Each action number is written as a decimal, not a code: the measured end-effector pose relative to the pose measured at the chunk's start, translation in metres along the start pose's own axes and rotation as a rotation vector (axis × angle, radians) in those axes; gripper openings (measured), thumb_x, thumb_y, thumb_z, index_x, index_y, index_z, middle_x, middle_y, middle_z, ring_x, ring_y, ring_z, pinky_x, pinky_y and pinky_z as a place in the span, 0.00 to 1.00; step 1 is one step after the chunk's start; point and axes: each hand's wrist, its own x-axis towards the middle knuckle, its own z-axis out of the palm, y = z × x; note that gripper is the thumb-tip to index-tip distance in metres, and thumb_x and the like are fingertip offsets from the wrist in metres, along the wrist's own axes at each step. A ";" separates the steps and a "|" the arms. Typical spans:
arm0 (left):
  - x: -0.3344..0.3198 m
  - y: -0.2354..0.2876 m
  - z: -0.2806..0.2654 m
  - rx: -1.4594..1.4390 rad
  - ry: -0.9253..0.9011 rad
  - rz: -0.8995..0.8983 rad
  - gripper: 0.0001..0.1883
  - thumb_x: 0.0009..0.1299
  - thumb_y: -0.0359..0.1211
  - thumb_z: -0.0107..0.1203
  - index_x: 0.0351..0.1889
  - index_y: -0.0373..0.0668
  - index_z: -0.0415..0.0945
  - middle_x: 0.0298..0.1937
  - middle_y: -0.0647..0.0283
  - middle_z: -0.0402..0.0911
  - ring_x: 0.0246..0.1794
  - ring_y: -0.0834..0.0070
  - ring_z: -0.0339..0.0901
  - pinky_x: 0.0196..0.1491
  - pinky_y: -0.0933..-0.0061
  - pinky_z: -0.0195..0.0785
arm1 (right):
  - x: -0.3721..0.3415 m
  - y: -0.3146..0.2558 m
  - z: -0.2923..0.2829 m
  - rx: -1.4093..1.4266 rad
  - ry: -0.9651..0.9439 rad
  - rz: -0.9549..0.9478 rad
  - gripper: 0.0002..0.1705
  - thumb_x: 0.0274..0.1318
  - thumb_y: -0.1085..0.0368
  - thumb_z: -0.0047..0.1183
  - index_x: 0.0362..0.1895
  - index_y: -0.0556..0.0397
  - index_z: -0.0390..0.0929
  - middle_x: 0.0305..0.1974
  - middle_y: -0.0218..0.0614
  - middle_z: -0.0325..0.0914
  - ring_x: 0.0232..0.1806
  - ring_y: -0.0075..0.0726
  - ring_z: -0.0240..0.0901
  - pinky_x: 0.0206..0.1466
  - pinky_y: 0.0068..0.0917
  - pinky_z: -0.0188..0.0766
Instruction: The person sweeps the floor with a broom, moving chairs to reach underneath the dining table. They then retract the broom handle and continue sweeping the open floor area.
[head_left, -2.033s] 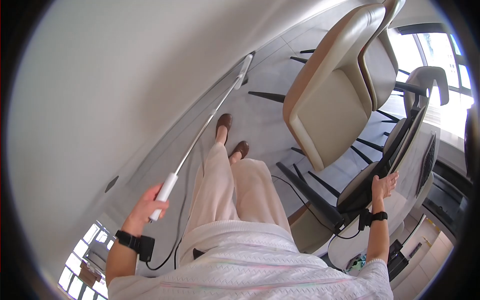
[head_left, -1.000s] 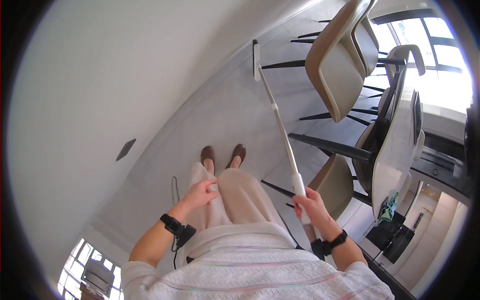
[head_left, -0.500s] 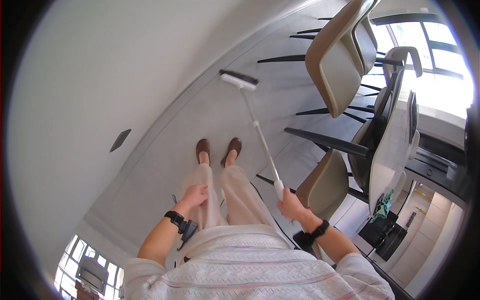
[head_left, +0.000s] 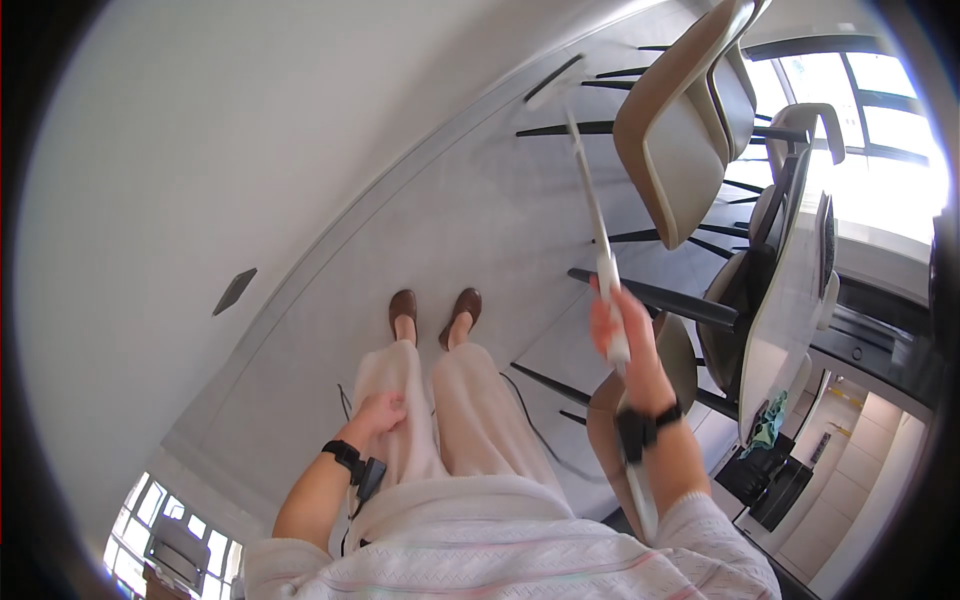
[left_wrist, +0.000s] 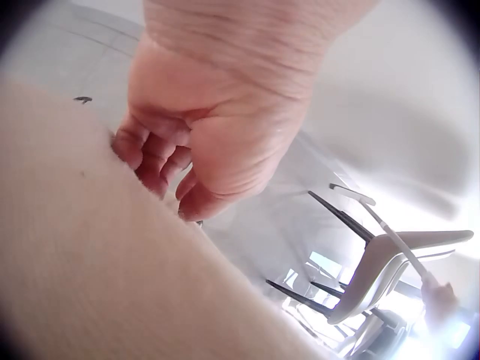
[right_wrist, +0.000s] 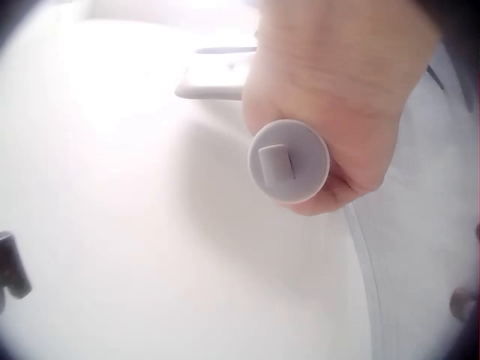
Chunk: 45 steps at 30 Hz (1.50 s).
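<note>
My right hand point(head_left: 643, 345) grips the white handle of a long-handled floor brush point(head_left: 590, 195) out to the right of my legs. Its blurred white head with a dark edge point(head_left: 555, 78) lies near the foot of the wall, beside the chair legs. In the right wrist view, the round grey handle end point(right_wrist: 307, 176) sticks out of the curled fingers. My left hand point(head_left: 380, 411) hangs loosely curled at the front of my thigh. The left wrist view shows its fingertips right at the pale trouser leg point(left_wrist: 112, 247), with no tool in them.
A white wall point(head_left: 230, 150) runs along the left. Beige chairs point(head_left: 665, 150) with splayed black legs stand on the right, around a table point(head_left: 785, 320) with a thick dark leg point(head_left: 655, 297). A thin cable point(head_left: 535, 425) trails by my legs on the grey floor point(head_left: 440, 220).
The brush passed from my left hand to my right. Its head swung inward over the floor, then back out toward the wall and chairs. My left hand lowered to my thigh.
</note>
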 end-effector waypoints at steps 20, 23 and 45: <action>0.011 -0.014 0.003 0.095 -0.006 0.004 0.21 0.55 0.35 0.53 0.49 0.41 0.73 0.24 0.59 0.78 0.21 0.71 0.75 0.30 0.73 0.68 | -0.108 0.072 -0.032 0.097 -0.031 0.481 0.23 0.61 0.49 0.37 0.52 0.52 0.61 0.20 0.26 0.59 0.11 0.16 0.51 0.12 0.19 0.54; 0.009 -0.011 0.002 0.052 -0.027 -0.026 0.21 0.55 0.34 0.52 0.49 0.40 0.73 0.23 0.59 0.78 0.18 0.72 0.74 0.28 0.73 0.68 | -0.102 0.082 -0.037 0.100 -0.040 0.397 0.24 0.61 0.49 0.36 0.52 0.52 0.61 0.20 0.26 0.60 0.11 0.15 0.51 0.12 0.19 0.54; 0.020 -0.022 -0.015 0.179 -0.040 0.010 0.22 0.55 0.32 0.52 0.50 0.41 0.73 0.25 0.59 0.78 0.20 0.74 0.73 0.28 0.75 0.67 | -0.189 0.119 -0.046 -0.499 0.137 0.482 0.14 0.59 0.60 0.44 0.42 0.58 0.67 0.19 0.27 0.64 0.14 0.19 0.60 0.17 0.18 0.59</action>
